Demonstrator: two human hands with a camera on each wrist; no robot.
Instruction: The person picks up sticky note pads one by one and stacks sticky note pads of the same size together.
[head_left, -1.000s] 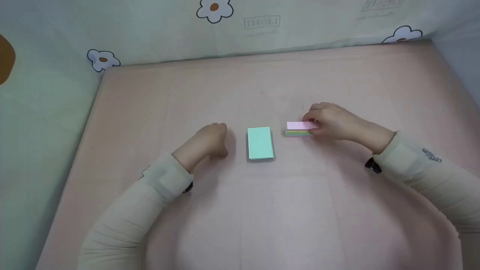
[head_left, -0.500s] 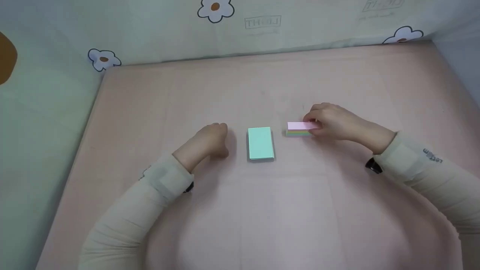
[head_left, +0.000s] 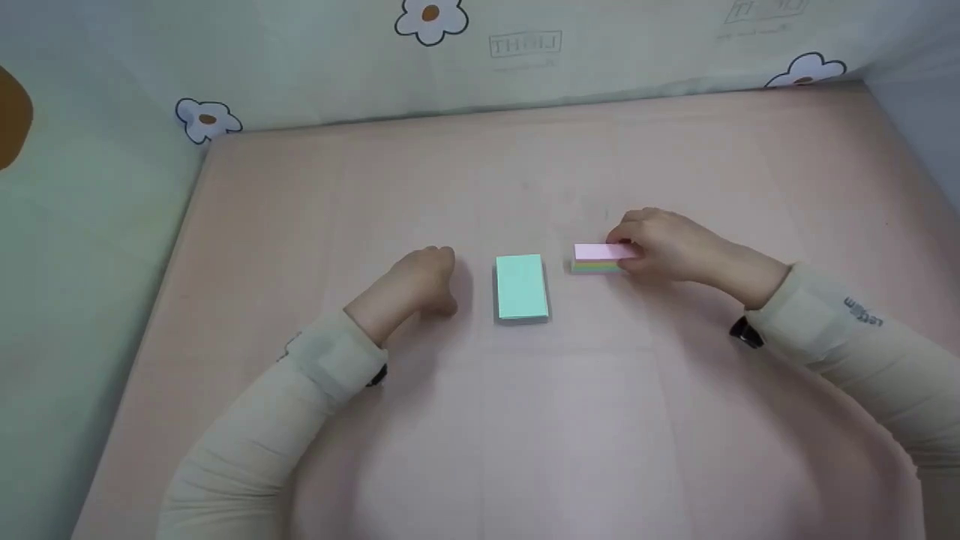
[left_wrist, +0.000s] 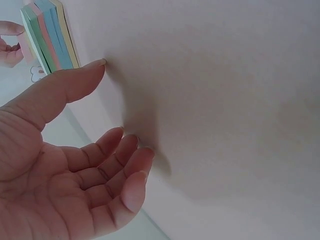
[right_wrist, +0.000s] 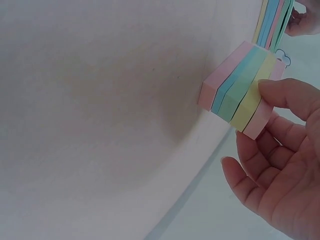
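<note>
A small stack of sticky notes [head_left: 592, 253] with a pink top lies right of the middle of the table. My right hand [head_left: 667, 244] pinches its right end between thumb and fingers. The right wrist view shows the layers of this pad stack [right_wrist: 240, 90]: pink, blue, green, yellow and pink. To its left lies a larger stack of sticky notes [head_left: 521, 287], mint green on top; its pink, blue and yellow layers show in the left wrist view. My left hand [head_left: 420, 281] is left of this larger stack, fingers loosely curled, fingertips close to the table, holding nothing.
The table [head_left: 562, 420] has a pale pink cover. A light curtain [head_left: 315, 60] with printed flowers hangs along its back and left edges. Each sleeve, such as the right sleeve [head_left: 847, 337], has a dark device at the wrist.
</note>
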